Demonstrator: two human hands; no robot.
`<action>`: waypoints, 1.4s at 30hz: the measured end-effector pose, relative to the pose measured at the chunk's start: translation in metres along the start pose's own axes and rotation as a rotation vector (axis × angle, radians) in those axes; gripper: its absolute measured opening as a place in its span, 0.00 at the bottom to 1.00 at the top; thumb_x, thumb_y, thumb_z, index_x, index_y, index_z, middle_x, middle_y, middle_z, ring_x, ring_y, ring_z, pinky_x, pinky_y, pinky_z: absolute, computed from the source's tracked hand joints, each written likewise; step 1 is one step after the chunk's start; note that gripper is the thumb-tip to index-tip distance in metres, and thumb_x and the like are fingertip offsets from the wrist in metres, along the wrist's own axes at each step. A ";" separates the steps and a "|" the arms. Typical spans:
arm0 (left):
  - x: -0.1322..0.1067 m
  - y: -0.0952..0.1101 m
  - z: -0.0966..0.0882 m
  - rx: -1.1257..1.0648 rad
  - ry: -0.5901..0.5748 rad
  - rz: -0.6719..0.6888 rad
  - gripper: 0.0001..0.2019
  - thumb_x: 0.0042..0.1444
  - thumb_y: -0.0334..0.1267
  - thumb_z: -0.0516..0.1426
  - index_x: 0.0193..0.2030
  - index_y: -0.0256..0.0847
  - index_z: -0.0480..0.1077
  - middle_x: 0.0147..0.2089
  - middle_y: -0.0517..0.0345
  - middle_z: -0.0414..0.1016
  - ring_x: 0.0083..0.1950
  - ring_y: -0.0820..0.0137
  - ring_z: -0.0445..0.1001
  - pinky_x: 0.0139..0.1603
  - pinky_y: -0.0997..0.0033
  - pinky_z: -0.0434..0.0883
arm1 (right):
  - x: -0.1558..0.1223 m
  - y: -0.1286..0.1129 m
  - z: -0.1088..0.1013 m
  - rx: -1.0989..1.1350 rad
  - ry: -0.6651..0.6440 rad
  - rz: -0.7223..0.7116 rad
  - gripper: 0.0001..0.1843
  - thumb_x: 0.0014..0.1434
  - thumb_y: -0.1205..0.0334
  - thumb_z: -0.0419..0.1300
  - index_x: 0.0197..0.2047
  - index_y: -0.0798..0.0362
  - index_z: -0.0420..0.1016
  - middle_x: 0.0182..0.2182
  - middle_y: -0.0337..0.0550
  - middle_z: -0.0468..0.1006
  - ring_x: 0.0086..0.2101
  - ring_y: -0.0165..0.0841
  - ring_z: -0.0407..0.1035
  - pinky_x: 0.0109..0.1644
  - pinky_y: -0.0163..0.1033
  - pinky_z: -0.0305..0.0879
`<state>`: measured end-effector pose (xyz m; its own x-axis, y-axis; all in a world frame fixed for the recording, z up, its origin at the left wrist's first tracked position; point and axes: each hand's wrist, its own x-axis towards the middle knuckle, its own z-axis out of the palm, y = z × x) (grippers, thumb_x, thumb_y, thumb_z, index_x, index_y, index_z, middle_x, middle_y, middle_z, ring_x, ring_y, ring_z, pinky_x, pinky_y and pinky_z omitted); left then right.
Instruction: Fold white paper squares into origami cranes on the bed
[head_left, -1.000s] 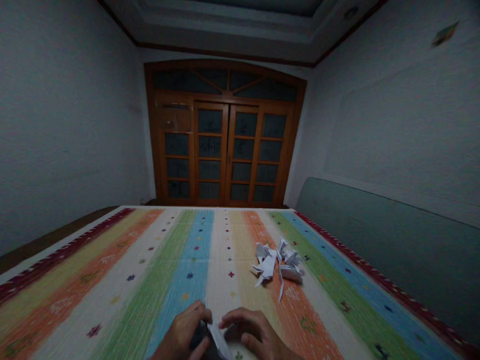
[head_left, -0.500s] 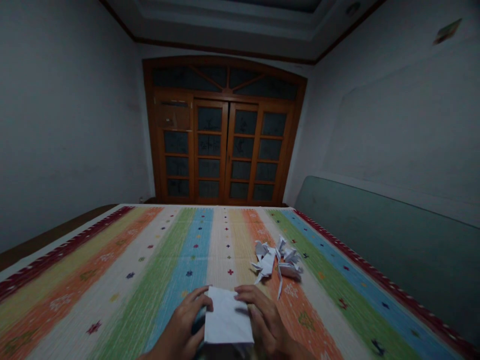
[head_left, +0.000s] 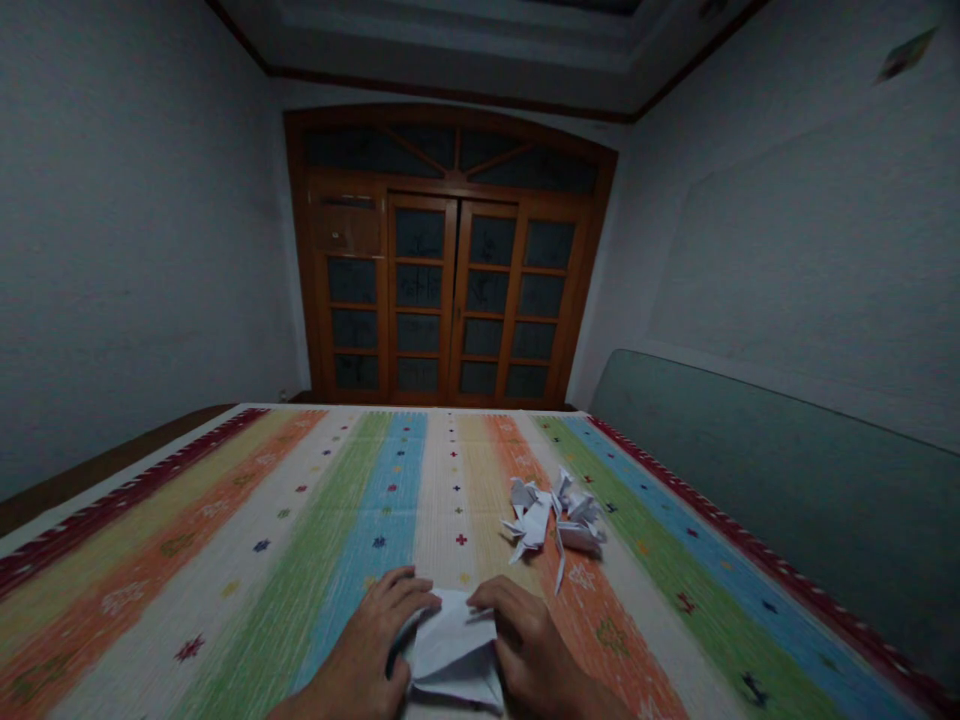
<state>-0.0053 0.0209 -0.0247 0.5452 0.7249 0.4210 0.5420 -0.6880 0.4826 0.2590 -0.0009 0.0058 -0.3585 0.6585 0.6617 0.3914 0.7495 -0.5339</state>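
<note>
A folded sheet of white paper (head_left: 454, 640) lies near the table's front edge between my hands. Its near part is raised, with a fold opening toward me. My left hand (head_left: 382, 635) rests along the paper's left side, its fingertips on the upper left corner and the thumb lower down by the left edge. At the upper right corner, the curled fingers of my right hand (head_left: 525, 635) grip the paper's edge. Several white folded-paper figures (head_left: 555, 520) sit in a cluster beyond my right hand.
A striped, patterned cloth (head_left: 315, 560) covers the table. Along the right side stands a pale green panel (head_left: 787, 470) against the wall. Wooden doors with glass panes (head_left: 454, 290) are at the far end of the room.
The paper has gone from a flat square to a partly lifted, creased shape. My right fingers have curled in at its upper right corner, and my left fingers have shifted slightly over its top edge.
</note>
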 end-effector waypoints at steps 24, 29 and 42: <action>0.012 0.028 -0.016 -0.108 0.049 -0.053 0.16 0.64 0.30 0.53 0.54 0.46 0.77 0.51 0.51 0.84 0.50 0.60 0.82 0.54 0.63 0.77 | -0.004 0.000 0.003 -0.086 -0.087 0.216 0.25 0.60 0.74 0.54 0.59 0.52 0.71 0.43 0.51 0.81 0.44 0.42 0.76 0.50 0.46 0.72; 0.016 0.033 -0.020 -0.134 0.088 -0.076 0.19 0.64 0.30 0.54 0.59 0.47 0.73 0.53 0.53 0.83 0.53 0.60 0.81 0.55 0.66 0.76 | -0.007 0.006 0.008 -0.083 -0.088 0.290 0.19 0.62 0.69 0.56 0.57 0.52 0.74 0.46 0.52 0.82 0.45 0.43 0.77 0.51 0.45 0.71; 0.016 0.033 -0.013 -0.128 0.071 -0.092 0.23 0.57 0.24 0.54 0.58 0.45 0.73 0.52 0.49 0.81 0.51 0.59 0.79 0.56 0.58 0.75 | -0.005 0.002 0.019 -0.058 -0.098 0.350 0.29 0.52 0.76 0.55 0.57 0.53 0.73 0.41 0.48 0.82 0.41 0.40 0.77 0.50 0.43 0.72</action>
<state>0.0130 0.0106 0.0077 0.4481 0.7882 0.4218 0.4987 -0.6120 0.6138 0.2457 -0.0016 -0.0082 -0.2725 0.8799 0.3892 0.5508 0.4744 -0.6868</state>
